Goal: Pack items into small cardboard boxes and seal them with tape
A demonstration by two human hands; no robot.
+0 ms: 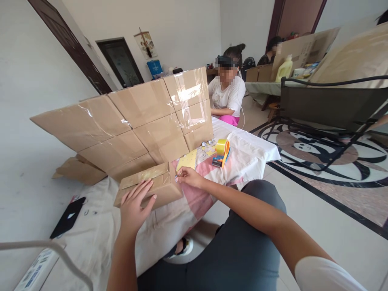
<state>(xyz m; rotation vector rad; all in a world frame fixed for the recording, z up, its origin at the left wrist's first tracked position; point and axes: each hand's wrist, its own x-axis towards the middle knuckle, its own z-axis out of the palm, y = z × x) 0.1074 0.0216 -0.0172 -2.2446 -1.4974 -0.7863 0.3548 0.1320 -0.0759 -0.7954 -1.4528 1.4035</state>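
Observation:
A closed cardboard box lies on the cloth-covered table in front of me. My left hand rests on the box's top and near side, its fingers spread. At the right end of the box is my right hand, its thumb and fingertips pinched together at the box's edge; whatever they hold is too small to make out. Behind the box rises a wall of taped cardboard boxes. An orange tape dispenser with yellow tape stands on the cloth, to the right of my right hand.
Across the table sits a person in a white shirt. A black flat object lies at the left, near a loose cardboard piece. At the right stands a dark folding chair. Another person is farther back.

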